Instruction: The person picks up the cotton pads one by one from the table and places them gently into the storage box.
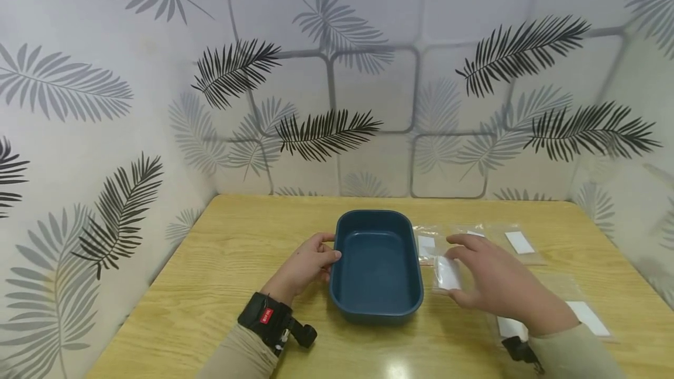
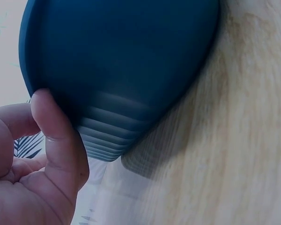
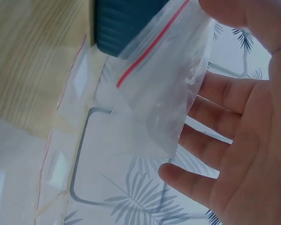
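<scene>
nearest, two beige sleeves are slanting inward from the lower edge, and a black wrist strap is circling the left wrist. about the right wrist, two flat bags with white patches are lying on the bench. the right hand is arching with its back facing up; its thumb and upper fingers are pinching a clear zip bag, while its little finger is pointing free in the right wrist view. that bag, bearing a red stripe and a white patch, is being held just beside the right wall of the blue bin. the left hand is grasping the bin's left rim, its thumb pressing the edge and its other fingers bending. farther back, three more bags are lying flat, and a leaf-patterned wall is rising behind the bench.
</scene>
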The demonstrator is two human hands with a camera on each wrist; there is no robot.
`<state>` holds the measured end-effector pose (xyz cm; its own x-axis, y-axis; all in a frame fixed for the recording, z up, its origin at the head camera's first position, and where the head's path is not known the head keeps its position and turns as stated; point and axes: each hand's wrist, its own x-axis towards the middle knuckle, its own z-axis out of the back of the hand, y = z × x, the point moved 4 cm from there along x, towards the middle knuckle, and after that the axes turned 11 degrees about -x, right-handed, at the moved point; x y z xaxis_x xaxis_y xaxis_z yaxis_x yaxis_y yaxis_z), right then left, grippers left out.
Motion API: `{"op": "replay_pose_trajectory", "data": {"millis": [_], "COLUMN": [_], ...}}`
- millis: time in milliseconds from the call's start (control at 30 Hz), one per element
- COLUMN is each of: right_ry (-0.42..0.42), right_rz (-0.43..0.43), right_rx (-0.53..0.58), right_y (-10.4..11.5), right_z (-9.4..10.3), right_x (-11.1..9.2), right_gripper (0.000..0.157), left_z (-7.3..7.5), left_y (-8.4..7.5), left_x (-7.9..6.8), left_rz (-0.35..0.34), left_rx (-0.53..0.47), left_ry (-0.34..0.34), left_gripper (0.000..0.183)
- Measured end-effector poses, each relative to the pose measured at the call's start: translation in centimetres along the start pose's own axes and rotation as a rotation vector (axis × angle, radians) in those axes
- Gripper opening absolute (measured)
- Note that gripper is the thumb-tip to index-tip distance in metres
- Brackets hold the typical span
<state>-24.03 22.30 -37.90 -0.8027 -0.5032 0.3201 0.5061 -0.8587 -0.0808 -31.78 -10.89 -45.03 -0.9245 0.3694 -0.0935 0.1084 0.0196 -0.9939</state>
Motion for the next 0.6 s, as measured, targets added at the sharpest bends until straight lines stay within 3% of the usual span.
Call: {"op": "replay_pose_trajectory", "data": {"millis": [233, 600], "right_ry": [-0.053, 0.003], "right_rz": [0.005, 0.052], "right_rx": [0.030, 0.041], "right_y": [0.8, 3.5], "right_z": [0.5, 0.3], "right_x": [1.3, 5.2], "right_gripper": [0.053, 0.056], "left_z": [0.1, 0.0], "left_y": [0.1, 0.2], "left_x": [0.1, 0.1], "left_rz": [-0.001, -0.013], "left_rx": [-0.007, -0.023], "left_ry": [0.001, 0.010], "left_gripper": [0.051, 0.050]}}
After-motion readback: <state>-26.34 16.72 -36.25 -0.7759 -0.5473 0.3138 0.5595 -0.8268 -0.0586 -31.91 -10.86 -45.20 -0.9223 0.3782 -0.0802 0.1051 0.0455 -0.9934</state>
